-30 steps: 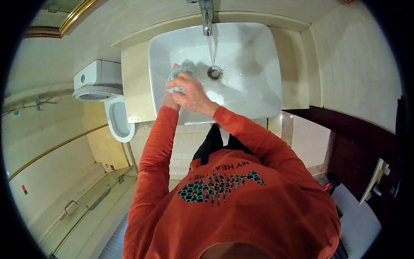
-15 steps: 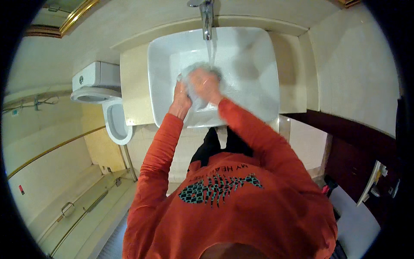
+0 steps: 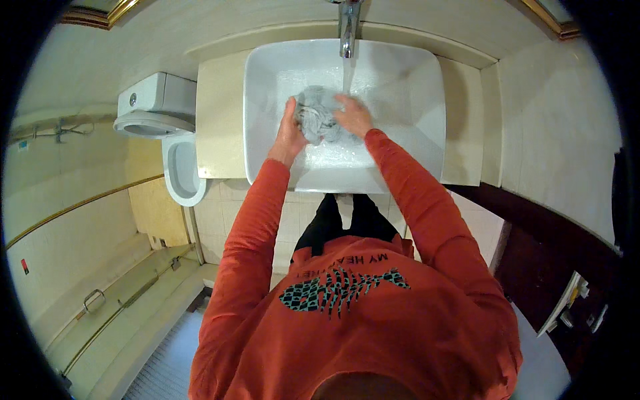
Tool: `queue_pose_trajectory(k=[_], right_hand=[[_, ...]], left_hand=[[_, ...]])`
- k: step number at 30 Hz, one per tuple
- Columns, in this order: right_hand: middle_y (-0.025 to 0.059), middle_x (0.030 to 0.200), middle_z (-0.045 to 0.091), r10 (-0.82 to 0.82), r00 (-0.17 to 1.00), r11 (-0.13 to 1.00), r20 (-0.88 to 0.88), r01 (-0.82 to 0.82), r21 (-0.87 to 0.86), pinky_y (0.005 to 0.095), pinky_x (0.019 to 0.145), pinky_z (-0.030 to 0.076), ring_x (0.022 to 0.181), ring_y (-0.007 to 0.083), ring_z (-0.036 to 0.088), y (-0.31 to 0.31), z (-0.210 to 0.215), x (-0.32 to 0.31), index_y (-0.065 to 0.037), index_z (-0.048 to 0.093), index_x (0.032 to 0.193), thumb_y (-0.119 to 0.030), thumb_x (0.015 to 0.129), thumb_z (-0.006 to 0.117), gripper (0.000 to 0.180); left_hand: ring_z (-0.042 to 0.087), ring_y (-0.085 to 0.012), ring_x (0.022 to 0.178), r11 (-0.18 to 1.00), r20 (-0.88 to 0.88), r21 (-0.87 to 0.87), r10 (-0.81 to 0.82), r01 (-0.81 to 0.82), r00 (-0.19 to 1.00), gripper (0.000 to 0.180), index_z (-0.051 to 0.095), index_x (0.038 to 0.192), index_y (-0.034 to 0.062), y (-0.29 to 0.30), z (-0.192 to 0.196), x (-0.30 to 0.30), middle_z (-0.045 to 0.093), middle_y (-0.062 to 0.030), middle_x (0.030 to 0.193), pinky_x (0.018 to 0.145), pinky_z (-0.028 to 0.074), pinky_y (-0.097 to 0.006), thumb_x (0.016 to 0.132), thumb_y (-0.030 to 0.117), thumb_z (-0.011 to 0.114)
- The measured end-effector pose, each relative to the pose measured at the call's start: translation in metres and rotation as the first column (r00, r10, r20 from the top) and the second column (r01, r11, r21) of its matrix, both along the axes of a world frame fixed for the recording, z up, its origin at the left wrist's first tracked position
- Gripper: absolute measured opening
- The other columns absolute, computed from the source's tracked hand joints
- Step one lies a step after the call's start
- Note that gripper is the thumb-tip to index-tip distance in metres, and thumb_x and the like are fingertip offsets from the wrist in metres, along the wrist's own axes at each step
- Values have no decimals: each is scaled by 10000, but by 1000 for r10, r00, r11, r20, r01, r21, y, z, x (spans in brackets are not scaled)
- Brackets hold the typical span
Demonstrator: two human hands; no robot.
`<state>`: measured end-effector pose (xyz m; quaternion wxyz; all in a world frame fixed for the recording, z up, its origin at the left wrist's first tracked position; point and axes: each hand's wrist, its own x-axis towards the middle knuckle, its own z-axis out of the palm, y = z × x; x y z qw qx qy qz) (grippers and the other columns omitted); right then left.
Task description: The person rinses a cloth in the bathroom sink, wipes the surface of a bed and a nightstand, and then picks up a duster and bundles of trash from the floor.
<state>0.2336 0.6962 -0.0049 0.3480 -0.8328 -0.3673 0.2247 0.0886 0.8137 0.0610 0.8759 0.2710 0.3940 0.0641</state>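
You had one left hand and one right hand, two in all, two red sleeves, one grey cloth, one white basin, one tap, one bench, one toilet and two gilt frames.

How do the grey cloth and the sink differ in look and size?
The grey cloth is crumpled and uneven, while the sink is smooth-walled with rounded corners. The grey cloth is dull grey; the sink is glossy white. The grey cloth is much smaller, taking up only part of the space inside the sink's rim. Both are pale and plain, with no pattern that I can make out.
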Motion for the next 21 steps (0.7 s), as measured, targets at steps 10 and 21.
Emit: queue_pose_trajectory(k=[10, 21], right_hand=[[116, 855, 574, 175, 957, 818, 231, -272, 506, 405, 620, 486, 744, 299, 590, 36, 106, -68, -84, 581, 856, -229, 739, 584, 187], [204, 1040, 546, -285, 810, 897, 512, 414, -156, 464, 809, 435, 983, 374, 523, -43, 27, 68, -63, 479, 1188, -528, 796, 498, 609]], left_hand=[[484, -174, 1004, 600, 178, 794, -83, -93, 980, 345, 451, 1168, 122, -28, -19, 5, 500, -35, 1128, 862, 424, -381, 908, 346, 417], [534, -272, 847, 974, -230, 227, 56, -2, 972, 930, 132, 1415, 197, 36, 14, -44, 233, -182, 1355, 706, 487, -402, 723, 693, 506]])
